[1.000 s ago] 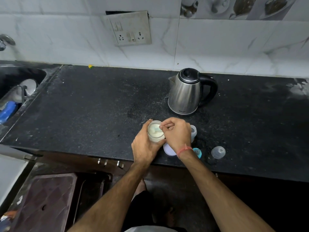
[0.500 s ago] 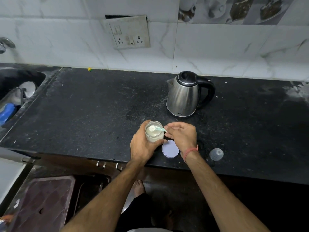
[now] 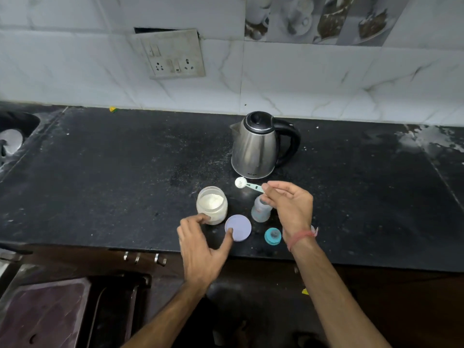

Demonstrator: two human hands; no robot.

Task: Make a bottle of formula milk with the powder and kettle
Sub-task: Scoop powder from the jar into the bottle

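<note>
An open jar of white powder (image 3: 212, 208) stands on the black counter (image 3: 100, 187). Its lilac lid (image 3: 238, 227) lies flat to its right. My left hand (image 3: 204, 249) hovers just in front of the jar, fingers apart, with a fingertip on the lid's edge. My right hand (image 3: 291, 205) pinches the handle of a small green scoop (image 3: 247, 184) heaped with powder, held above and behind the open baby bottle (image 3: 261, 209). The bottle's teal ring cap (image 3: 273, 236) lies in front of it. Behind them is a steel kettle (image 3: 256, 146) with a black handle.
A sink (image 3: 12, 144) is set into the counter at the far left. A socket plate (image 3: 173, 55) hangs on the tiled wall. White spills mark the counter's far right. The counter's front edge runs just below the lid and cap.
My left hand let go of the jar and drew back toward the lid. My right hand lifted the filled scoop out of the jar and carried it right, over the bottle.
</note>
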